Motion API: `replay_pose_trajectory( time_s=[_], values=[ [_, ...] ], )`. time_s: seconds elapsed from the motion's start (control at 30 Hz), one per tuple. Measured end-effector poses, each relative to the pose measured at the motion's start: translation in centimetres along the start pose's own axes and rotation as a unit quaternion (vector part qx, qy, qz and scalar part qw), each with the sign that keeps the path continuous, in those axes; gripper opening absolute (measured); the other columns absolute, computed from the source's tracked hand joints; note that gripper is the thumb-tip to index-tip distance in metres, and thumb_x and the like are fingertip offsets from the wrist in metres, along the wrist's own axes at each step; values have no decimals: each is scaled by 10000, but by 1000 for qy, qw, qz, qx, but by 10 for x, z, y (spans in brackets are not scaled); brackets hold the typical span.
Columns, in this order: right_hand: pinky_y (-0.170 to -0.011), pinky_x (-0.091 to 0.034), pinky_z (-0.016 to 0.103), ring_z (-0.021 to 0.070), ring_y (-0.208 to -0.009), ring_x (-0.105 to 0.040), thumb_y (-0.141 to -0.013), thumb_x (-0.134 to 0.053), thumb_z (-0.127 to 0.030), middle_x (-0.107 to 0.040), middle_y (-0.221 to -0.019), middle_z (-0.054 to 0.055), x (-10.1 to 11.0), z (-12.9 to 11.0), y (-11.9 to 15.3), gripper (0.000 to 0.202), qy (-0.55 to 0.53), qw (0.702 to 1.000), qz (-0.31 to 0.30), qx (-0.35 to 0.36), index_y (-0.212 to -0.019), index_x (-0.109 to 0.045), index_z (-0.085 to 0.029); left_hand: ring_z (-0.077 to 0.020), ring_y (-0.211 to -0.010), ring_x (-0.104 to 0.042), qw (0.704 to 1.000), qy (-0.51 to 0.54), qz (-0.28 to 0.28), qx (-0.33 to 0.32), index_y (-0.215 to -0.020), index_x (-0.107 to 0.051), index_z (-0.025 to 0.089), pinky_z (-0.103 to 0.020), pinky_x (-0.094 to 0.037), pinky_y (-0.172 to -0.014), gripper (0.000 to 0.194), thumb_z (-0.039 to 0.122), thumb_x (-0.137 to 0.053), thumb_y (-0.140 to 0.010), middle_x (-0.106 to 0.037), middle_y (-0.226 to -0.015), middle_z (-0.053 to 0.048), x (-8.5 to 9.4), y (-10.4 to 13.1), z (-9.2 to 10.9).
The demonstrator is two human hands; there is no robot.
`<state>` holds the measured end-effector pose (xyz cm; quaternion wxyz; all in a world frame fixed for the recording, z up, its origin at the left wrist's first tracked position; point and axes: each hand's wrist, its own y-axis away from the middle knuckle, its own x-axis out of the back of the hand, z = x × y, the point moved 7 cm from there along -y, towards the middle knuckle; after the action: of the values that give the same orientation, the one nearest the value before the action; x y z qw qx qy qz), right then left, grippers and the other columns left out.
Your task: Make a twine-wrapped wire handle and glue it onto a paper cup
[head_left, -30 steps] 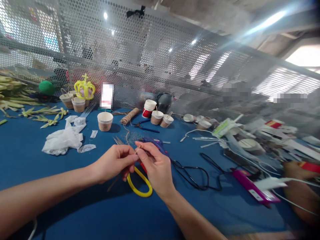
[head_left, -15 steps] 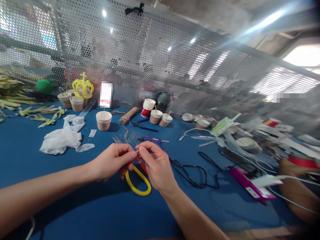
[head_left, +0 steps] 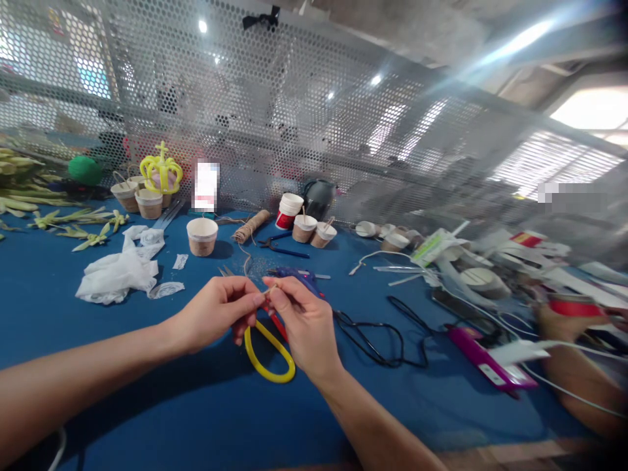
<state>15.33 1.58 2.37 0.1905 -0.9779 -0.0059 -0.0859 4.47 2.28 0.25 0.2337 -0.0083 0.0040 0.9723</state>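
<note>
My left hand (head_left: 222, 313) and my right hand (head_left: 305, 324) meet over the blue table, fingertips nearly touching. Between them they pinch a short piece of brown twine (head_left: 270, 290), mostly covered by the fingers. Beneath the hands lie yellow-handled scissors (head_left: 269, 376), blades pointing away and partly hidden. A blue glue gun (head_left: 295, 276) with a red part rests just behind my right hand. Further back is a roll of twine (head_left: 251, 226), its loose end trailing toward the scissors. A paper cup (head_left: 202, 237) with a brown wrap stands to the left of it.
Crumpled white lace (head_left: 119, 269) lies at left, near a yellow crown (head_left: 161, 171) above several small cups. Blue-handled pliers (head_left: 284, 248) sit behind the glue gun. A black cord (head_left: 377, 356), a purple power strip (head_left: 483, 358) and another person's arm (head_left: 572, 373) are at right.
My fingertips have drawn slightly apart, and more of the twine shows between them. The view has shifted a little; the things on the table stay in place.
</note>
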Motion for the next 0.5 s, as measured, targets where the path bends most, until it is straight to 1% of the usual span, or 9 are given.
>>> replay_pose_trajectory(
  time_s=[0.13,0.23,0.33,0.5],
  values=[
    [-574,-466,212,74,-569,-517,-764,-557,-247,-617,-812,13,-1,5,0,126,-6,1000,-9,-8,-825,-648,-185,-50,-359,-460,1000,-22,9,-11,-617,-469,138,-173,-385,-379,301,405,-507,-750,-489,-496,54,2,0,2],
    [-561,-456,205,72,-554,-502,-771,-551,-261,-597,-740,-1,-2,8,1,117,-19,1000,-15,-14,-810,-637,-191,-53,-363,-454,999,-30,13,-21,-609,-475,138,-177,-389,-384,295,397,-509,-747,-475,-472,58,3,0,3],
    [-563,-444,201,77,-561,-503,-779,-542,-273,-568,-669,-15,-4,10,0,110,-28,999,-27,-19,-791,-619,-194,-55,-364,-454,999,-28,14,-14,-612,-480,137,-181,-393,-385,283,387,-516,-740,-477,-477,56,2,1,3],
    [-574,-436,207,84,-577,-501,-788,-530,-289,-544,-629,-25,-5,15,0,120,-61,997,-36,-27,-777,-604,-196,-55,-370,-464,1000,-23,-1,-1,-608,-475,134,-176,-387,-387,267,364,-519,-737,-496,-500,47,-1,2,2]
  ],
)
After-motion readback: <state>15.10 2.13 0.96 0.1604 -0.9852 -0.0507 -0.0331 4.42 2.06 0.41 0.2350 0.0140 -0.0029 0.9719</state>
